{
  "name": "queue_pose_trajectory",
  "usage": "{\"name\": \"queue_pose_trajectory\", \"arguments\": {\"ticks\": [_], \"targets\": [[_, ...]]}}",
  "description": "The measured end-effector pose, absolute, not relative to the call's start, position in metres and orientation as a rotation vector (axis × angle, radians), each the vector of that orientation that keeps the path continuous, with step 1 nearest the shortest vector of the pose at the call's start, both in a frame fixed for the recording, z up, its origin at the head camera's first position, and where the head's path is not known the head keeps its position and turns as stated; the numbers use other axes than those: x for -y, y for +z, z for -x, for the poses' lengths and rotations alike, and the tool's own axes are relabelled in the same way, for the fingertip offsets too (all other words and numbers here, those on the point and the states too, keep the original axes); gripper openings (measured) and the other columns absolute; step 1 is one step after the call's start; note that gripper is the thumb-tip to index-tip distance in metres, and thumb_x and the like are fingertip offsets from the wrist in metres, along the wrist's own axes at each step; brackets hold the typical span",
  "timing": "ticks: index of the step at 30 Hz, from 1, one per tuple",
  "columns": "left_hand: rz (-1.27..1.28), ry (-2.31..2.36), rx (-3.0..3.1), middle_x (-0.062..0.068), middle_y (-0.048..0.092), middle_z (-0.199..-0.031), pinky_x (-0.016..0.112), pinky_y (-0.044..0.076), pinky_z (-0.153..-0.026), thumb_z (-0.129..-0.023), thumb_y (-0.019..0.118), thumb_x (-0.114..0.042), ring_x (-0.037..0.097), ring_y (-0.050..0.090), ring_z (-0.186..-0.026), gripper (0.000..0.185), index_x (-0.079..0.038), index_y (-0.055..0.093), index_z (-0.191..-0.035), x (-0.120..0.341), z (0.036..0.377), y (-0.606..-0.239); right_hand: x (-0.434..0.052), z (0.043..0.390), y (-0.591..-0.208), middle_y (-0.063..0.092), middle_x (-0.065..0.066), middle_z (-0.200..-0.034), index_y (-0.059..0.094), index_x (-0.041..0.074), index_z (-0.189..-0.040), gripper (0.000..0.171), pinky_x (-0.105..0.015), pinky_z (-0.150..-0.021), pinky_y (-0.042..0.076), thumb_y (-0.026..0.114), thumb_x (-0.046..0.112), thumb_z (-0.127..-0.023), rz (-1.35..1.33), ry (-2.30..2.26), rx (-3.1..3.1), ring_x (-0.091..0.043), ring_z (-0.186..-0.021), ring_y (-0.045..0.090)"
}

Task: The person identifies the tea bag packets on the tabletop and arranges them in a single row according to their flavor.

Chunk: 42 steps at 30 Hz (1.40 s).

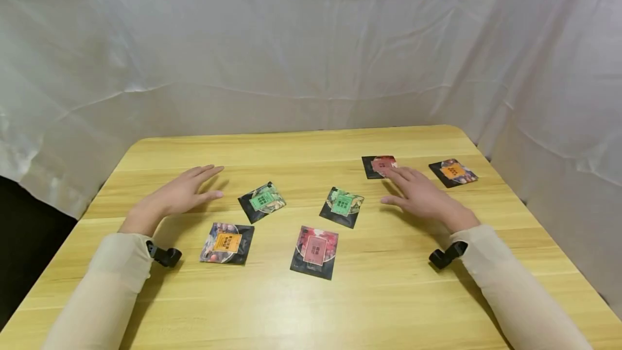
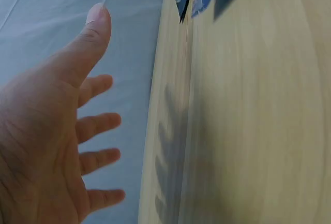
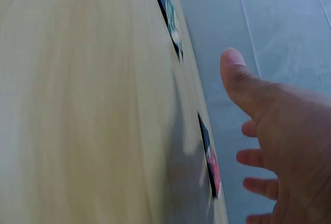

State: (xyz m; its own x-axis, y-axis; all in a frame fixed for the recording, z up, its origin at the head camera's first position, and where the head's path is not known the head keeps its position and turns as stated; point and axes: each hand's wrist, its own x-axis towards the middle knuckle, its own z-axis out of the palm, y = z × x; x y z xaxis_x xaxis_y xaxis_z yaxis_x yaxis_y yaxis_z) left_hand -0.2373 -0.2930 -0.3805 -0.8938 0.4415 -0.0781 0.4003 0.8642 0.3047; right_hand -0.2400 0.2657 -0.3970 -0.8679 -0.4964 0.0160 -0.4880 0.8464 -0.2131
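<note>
Six small dark foil packets lie flat on a wooden table (image 1: pixel 389 296). My left hand (image 1: pixel 201 183) hovers palm down, fingers straight and spread, left of a green-labelled packet (image 1: pixel 262 201); it holds nothing. The left wrist view shows the open palm (image 2: pixel 51 131) above the table. My right hand (image 1: pixel 396 185) is also flat and open, its fingertips over the near corner of a red-labelled packet (image 1: pixel 380 166); whether they touch it is unclear. The right wrist view shows that packet edge-on (image 3: pixel 211 162) beside the open right hand (image 3: pixel 279 131).
A second green packet (image 1: pixel 342 205) lies mid-table, with a red one (image 1: pixel 315 251) and an orange one (image 1: pixel 227 243) nearer me. Another orange packet (image 1: pixel 453 172) sits at the far right. A white sheet (image 1: pixel 311 58) hangs around the table.
</note>
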Motion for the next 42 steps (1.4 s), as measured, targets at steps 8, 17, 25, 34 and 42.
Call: {"name": "queue_pose_trajectory", "arguments": {"ticks": [8, 17, 25, 34, 42], "targets": [[-0.762, 0.442, -2.894, 0.022, 0.029, -0.155, 0.065, 0.020, -0.111, -0.098, 0.054, -0.049, 0.046, 0.027, -0.139, 0.073, -0.012, 0.029, -0.155, 0.274, 0.246, -0.379, -0.236, 0.238, -0.392, 0.033, -0.017, -0.154, 0.035, 0.012, -0.153, 0.078, -0.058, -0.111, 0.028, 0.055, 0.059, -0.094, 0.928, -0.488, -2.909, -0.038, -0.141, 0.030], [-0.873, 0.471, -2.875, 0.019, 0.035, -0.153, 0.062, 0.023, -0.111, -0.095, 0.060, -0.049, 0.043, 0.032, -0.138, 0.073, -0.012, 0.036, -0.153, 0.253, 0.247, -0.384, -0.206, 0.238, -0.401, 0.043, -0.009, -0.150, 0.042, 0.017, -0.150, 0.072, -0.053, -0.111, 0.032, 0.054, 0.060, -0.093, 1.022, -0.550, -2.845, -0.031, -0.137, 0.038], [-0.987, 0.497, -2.794, 0.014, 0.039, -0.152, 0.058, 0.026, -0.112, -0.091, 0.065, -0.049, 0.037, 0.034, -0.139, 0.075, -0.013, 0.039, -0.151, 0.234, 0.250, -0.383, -0.189, 0.235, -0.406, 0.043, -0.009, -0.149, 0.042, 0.020, -0.150, 0.077, -0.050, -0.110, 0.035, 0.048, 0.068, -0.091, 1.076, -0.539, -2.817, -0.029, -0.136, 0.040], [-1.103, 0.481, -2.724, 0.006, 0.045, -0.149, 0.053, 0.032, -0.111, -0.087, 0.071, -0.047, 0.031, 0.039, -0.137, 0.071, -0.018, 0.048, -0.147, 0.218, 0.254, -0.384, -0.181, 0.232, -0.408, 0.045, -0.008, -0.148, 0.042, 0.018, -0.150, 0.080, -0.051, -0.110, 0.034, 0.055, 0.067, -0.087, 1.108, -0.550, -2.797, -0.030, -0.135, 0.041], [-1.165, 0.527, -2.636, 0.006, 0.047, -0.147, 0.050, 0.037, -0.108, -0.082, 0.077, -0.041, 0.028, 0.042, -0.135, 0.071, -0.016, 0.052, -0.144, 0.211, 0.254, -0.385, -0.179, 0.229, -0.411, 0.044, -0.007, -0.149, 0.042, 0.018, -0.150, 0.079, -0.049, -0.111, 0.034, 0.064, 0.060, -0.087, 1.124, -0.535, -2.767, -0.029, -0.137, 0.040]]}}
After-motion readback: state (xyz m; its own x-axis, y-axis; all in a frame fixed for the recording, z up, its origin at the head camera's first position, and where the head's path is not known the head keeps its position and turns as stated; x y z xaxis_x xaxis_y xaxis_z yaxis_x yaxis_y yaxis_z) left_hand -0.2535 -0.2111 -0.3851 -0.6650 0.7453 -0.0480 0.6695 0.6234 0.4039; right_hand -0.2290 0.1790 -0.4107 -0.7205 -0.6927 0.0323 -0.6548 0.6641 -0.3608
